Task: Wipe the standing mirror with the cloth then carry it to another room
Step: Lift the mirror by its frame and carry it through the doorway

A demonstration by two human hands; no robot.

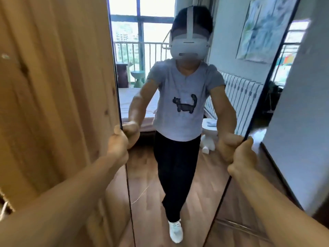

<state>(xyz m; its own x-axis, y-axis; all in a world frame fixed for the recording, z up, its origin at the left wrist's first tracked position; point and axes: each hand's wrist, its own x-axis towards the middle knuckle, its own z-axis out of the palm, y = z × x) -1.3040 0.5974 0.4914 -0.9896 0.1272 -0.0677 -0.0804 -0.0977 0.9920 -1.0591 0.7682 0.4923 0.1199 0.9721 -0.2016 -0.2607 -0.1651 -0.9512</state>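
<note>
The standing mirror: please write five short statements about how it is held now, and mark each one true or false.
1. The left hand grips the left edge of the standing mirror. True.
2. The right hand hangs free beside the mirror. False: its fingers are curled round the right edge.
3. A cloth is held in one hand. False: neither hand holds a cloth; both hold only the mirror.
4. A wooden panel stands to the left of the mirror. True.
5. The mirror lies flat on the floor. False: it is roughly upright, facing the person.
</note>
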